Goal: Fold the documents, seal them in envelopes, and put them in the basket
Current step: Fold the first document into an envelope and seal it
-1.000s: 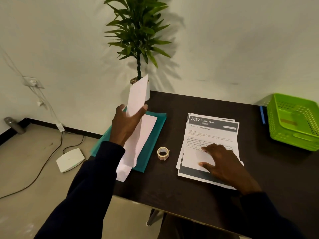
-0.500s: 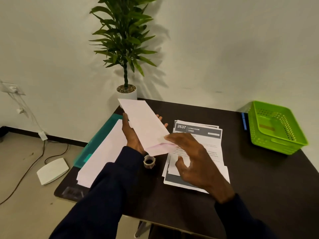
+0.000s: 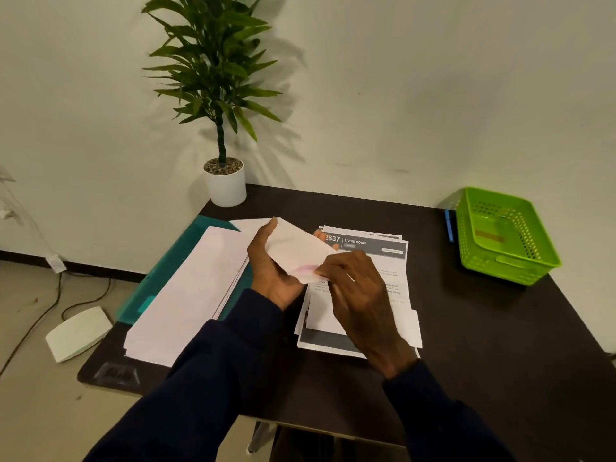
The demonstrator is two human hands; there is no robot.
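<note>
A white envelope (image 3: pixel 293 246) is held above the table's middle. My left hand (image 3: pixel 271 278) grips it from below, thumb along its far left edge. My right hand (image 3: pixel 356 288) pinches its near right corner. Under my right hand lies a stack of printed documents (image 3: pixel 376 261) headed "2637 LIVING ROOM". A pile of white envelopes (image 3: pixel 193 291) rests on a teal folder (image 3: pixel 166 275) at the left. The green basket (image 3: pixel 503 235) stands at the table's far right with a flat green item inside. The tape roll is hidden behind my arms.
A potted plant (image 3: pixel 225 181) stands at the table's back left corner against the wall. A blue pen (image 3: pixel 450 225) lies left of the basket. On the floor at the left are a white box (image 3: pixel 78 333) and cables. The dark table (image 3: pixel 500 345) ends near me.
My left hand carried the envelope from upright over the envelope pile down toward the middle. My right hand left the documents and took hold of the envelope's near corner.
</note>
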